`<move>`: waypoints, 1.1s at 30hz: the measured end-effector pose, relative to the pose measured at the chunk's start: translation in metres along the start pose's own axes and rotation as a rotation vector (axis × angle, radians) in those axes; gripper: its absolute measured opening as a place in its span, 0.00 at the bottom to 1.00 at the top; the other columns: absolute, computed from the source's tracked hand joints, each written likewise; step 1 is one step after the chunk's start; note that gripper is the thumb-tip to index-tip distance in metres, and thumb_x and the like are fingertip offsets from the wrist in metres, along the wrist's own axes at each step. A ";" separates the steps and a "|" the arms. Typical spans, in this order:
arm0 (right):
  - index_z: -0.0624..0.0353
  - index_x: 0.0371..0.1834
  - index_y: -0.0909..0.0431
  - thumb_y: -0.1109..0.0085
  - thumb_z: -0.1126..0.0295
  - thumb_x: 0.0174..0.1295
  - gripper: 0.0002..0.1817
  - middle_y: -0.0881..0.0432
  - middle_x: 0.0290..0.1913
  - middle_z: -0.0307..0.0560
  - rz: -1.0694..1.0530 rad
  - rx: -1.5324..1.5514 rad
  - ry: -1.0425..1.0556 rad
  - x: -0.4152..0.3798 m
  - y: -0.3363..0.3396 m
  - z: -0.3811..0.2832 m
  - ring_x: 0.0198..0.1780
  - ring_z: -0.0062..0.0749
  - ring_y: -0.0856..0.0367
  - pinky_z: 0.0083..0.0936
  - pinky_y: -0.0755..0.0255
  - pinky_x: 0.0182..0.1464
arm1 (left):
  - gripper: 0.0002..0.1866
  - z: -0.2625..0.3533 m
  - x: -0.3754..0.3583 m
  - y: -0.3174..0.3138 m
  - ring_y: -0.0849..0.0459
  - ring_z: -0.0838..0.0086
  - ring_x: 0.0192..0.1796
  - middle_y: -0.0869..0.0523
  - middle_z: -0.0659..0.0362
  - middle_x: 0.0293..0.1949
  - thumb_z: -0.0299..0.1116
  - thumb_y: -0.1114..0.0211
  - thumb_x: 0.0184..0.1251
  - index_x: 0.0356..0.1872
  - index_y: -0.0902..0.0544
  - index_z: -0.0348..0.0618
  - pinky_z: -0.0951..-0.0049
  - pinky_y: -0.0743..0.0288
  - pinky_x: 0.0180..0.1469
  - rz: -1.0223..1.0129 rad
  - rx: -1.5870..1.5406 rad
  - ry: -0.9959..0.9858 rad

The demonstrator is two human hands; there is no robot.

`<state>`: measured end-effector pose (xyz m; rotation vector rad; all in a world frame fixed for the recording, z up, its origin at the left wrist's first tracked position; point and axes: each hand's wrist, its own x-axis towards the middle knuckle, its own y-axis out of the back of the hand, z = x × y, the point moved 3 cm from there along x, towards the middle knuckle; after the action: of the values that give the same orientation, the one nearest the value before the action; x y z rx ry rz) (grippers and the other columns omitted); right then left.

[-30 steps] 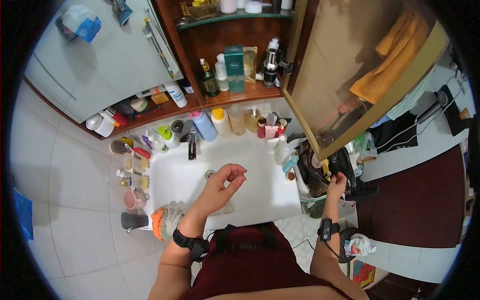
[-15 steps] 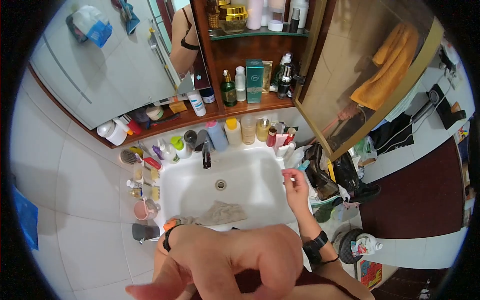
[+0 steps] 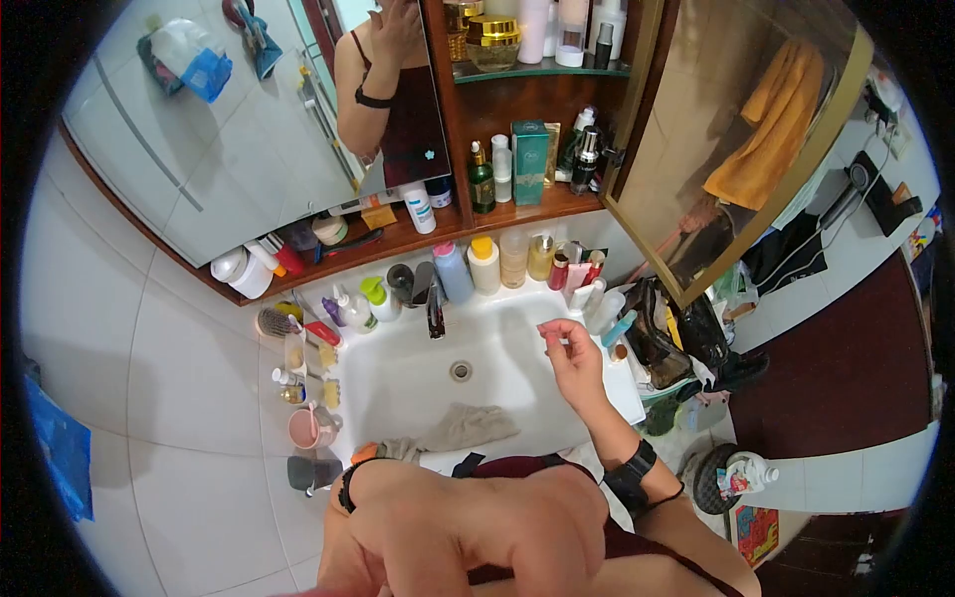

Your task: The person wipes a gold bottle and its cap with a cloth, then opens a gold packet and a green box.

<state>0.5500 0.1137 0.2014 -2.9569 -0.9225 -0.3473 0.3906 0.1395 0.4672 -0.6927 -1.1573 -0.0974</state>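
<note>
Right hand (image 3: pixel 577 370) shifts from the black bag (image 3: pixel 649 343) to the 3 o'clock side of the sink (image 3: pixel 398 373), itself at 12 o'clock; grip half-curled, nothing visible inside. Raised left hand (image 3: pixel 468 522): cannot tell. Keep movements slow.

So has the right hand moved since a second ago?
Yes. Judged against the sink, the right hand has gone left, from by the black bag to over the sink's right side.
</note>
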 end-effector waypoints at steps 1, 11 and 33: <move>0.61 0.44 0.26 0.50 0.74 0.64 0.07 0.21 0.43 0.40 0.015 0.016 0.010 0.003 -0.003 -0.004 0.40 0.17 0.25 0.15 0.31 0.38 | 0.31 0.001 0.003 0.002 0.35 0.86 0.15 0.31 0.69 0.21 0.63 0.60 0.66 0.33 0.13 0.55 0.84 0.52 0.17 -0.127 -0.060 0.027; 0.60 0.44 0.26 0.50 0.72 0.65 0.07 0.21 0.39 0.39 0.069 -0.122 0.055 0.049 0.001 -0.008 0.38 0.17 0.25 0.14 0.30 0.35 | 0.28 0.004 -0.010 0.033 0.29 0.81 0.28 0.27 0.69 0.28 0.63 0.58 0.66 0.36 0.14 0.58 0.79 0.43 0.29 -0.197 -0.065 -0.011; 0.63 0.63 0.41 0.50 0.74 0.58 0.27 0.25 0.49 0.60 0.382 -0.713 0.331 0.245 -0.010 0.001 0.42 0.54 0.22 0.40 0.27 0.43 | 0.29 -0.027 0.019 0.032 0.37 0.89 0.12 0.31 0.74 0.14 0.61 0.58 0.67 0.38 0.13 0.54 0.81 0.55 0.18 -0.231 0.093 0.146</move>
<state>0.7409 0.2587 0.2533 -3.3868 -0.1972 -1.3275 0.4336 0.1555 0.4633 -0.4597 -1.0902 -0.2827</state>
